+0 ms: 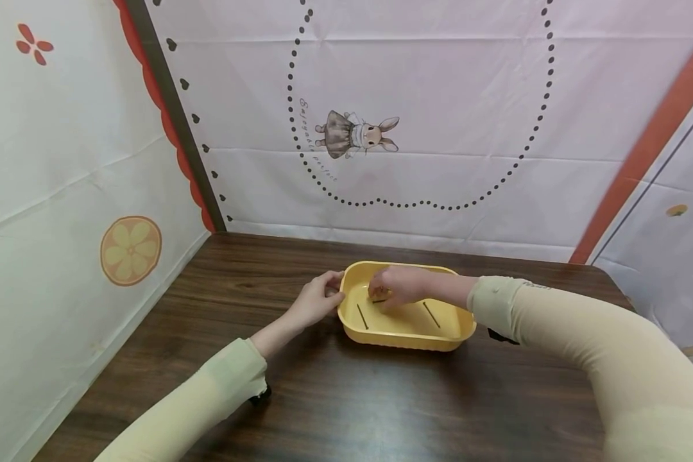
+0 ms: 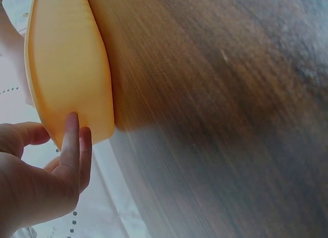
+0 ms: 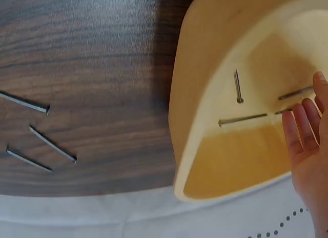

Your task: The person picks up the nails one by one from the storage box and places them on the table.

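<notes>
A yellow plastic basin with a raised rim stands on the table, several dark metal nails lying on its floor. One nail is near its left end and another nail is farther right. My left hand holds the left end, thumb and fingers around the rim and outer wall. Inside the basin, my right hand reaches down with curled fingers, pinching a nail at its fingertips. In the right wrist view a nail shows beside these fingers, which partly cover another nail.
To the right of the basin, three more nails lie loose on the dark wooden table; the right arm covers that area in the head view. A printed cloth hangs behind the table, and another cloth hangs at the left.
</notes>
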{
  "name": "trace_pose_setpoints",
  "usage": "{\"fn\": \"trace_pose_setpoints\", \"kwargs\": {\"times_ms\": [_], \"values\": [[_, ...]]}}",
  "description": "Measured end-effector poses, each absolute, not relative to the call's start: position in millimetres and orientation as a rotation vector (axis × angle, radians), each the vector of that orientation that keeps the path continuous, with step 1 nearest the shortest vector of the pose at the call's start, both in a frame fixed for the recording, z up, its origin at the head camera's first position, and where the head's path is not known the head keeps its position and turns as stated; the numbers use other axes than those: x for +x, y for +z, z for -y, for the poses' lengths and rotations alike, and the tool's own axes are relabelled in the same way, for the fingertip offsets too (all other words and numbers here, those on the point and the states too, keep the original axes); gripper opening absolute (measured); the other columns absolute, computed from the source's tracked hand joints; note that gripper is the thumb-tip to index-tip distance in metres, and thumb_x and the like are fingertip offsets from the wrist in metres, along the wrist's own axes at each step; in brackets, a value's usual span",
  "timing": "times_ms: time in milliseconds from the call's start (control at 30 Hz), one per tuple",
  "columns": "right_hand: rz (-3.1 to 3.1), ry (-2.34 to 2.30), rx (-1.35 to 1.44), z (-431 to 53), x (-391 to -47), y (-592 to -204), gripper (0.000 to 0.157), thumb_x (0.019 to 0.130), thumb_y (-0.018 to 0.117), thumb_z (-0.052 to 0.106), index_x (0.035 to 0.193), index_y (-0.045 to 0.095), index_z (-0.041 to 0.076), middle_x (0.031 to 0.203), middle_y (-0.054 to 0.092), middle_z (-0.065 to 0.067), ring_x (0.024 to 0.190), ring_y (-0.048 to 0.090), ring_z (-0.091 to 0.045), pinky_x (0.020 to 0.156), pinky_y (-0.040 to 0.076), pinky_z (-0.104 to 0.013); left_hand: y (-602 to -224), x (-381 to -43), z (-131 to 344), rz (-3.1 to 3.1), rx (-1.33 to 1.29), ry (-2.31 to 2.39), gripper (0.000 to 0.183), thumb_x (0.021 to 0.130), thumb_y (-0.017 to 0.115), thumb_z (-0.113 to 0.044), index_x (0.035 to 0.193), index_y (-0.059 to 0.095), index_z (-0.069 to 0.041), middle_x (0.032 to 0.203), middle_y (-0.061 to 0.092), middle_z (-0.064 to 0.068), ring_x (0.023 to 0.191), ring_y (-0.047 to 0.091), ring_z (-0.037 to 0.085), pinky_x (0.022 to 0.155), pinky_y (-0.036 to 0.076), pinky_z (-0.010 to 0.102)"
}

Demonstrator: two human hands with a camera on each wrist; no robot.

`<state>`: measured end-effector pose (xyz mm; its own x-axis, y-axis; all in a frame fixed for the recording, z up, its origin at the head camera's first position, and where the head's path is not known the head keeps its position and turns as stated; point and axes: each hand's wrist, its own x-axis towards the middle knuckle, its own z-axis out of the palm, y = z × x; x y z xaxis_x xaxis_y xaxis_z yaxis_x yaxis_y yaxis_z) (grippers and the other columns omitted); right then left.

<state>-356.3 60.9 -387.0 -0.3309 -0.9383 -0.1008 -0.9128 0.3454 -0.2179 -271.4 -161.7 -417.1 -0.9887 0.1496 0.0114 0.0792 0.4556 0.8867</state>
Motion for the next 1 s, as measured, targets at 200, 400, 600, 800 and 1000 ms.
{"fn": "trace_pose_setpoints", "kwargs": {"times_ms": [200,400,600,800,1000], "values": [[-2.426,-0.255,-1.713,-61.3,-358.0,-398.4,0.018,0.085,0.075,0.01,0.1,0.069,0.003,0.095,0.068,-0.009,0.086,0.062,-0.016,0.076,0.054,-0.024,-415.3,-269.3,160.2,-2.623,0.203,1.594,0.049,0.095,0.059,-0.005,0.143,0.049,-0.001,0.125,0.063,0.022,0.104,0.069,0.029,0.07,0.064,0.032],[-2.443,-0.367,-1.824,-62.0,-364.3,-408.5,0.01,0.084,0.076,0.009,0.092,0.074,0.004,0.085,0.07,-0.005,0.076,0.061,-0.008,0.067,0.053,-0.016,-414.3,-269.0,159.3,-2.655,0.207,1.58,0.049,0.095,0.059,-0.005,0.143,0.049,-0.001,0.124,0.064,0.023,0.104,0.069,0.029,0.071,0.064,0.036],[-2.514,-0.403,-1.749,-62.1,-354.3,-404.8,0.005,0.082,0.077,0.006,0.087,0.078,0.003,0.081,0.072,-0.006,0.072,0.065,-0.01,0.063,0.053,-0.016,-415.6,-268.9,159.5,-2.665,0.209,1.574,0.05,0.094,0.06,-0.005,0.143,0.049,0.0,0.124,0.064,0.023,0.104,0.07,0.028,0.071,0.064,0.035],[-2.598,-0.369,-1.677,-63.8,-354.1,-411.0,0.004,0.085,0.075,0.007,0.087,0.078,0.009,0.082,0.074,-0.002,0.072,0.065,-0.009,0.064,0.052,-0.016,-416.1,-269.1,159.5,-2.67,0.205,1.572,0.05,0.095,0.06,-0.005,0.143,0.049,-0.002,0.124,0.064,0.022,0.104,0.069,0.029,0.07,0.064,0.035],[-2.66,-0.356,-1.699,-64.9,-351.3,-414.5,0.007,0.085,0.073,0.007,0.083,0.077,0.012,0.078,0.071,0.002,0.066,0.057,-0.004,0.062,0.05,-0.016,-415.4,-268.5,159.1,-2.667,0.198,1.576,0.049,0.095,0.06,-0.005,0.143,0.049,-0.002,0.124,0.064,0.021,0.104,0.07,0.028,0.071,0.064,0.034]]}}
